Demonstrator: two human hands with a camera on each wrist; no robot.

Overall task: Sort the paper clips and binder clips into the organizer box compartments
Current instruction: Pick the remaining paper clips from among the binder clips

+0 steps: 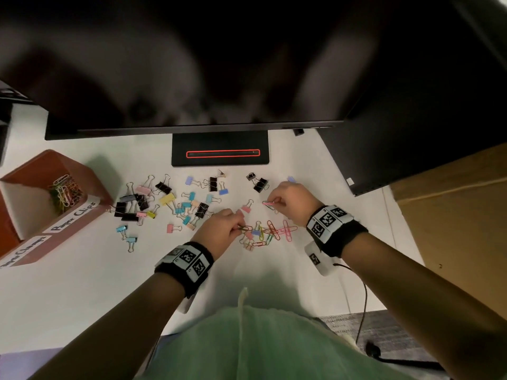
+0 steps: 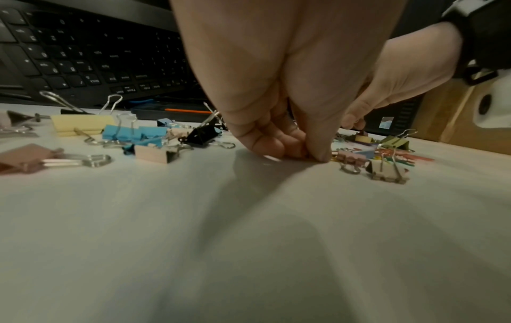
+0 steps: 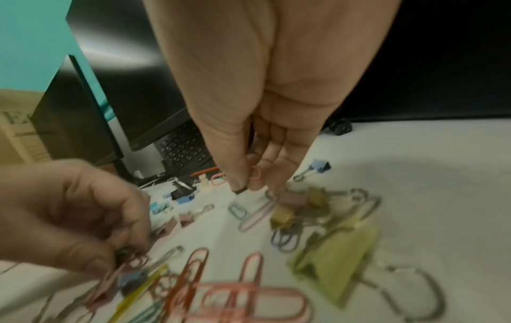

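Both pinching paper clips (image 1: 270,231) mid-frame, left hand (image 1: 219,229) and right hand (image 1: 288,200): light, springy, slippery wire, best nipped across loops.

organizer box (image 1: 90,171) cut off at left edge, its second compartment's contents hidden, monitor (image 1: 219,64) blurred

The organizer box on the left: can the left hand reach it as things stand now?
Probably yes. The organizer box sits open-topped on the left hand's side, with only low binder clips between; its fingers already pinch a paper clip.
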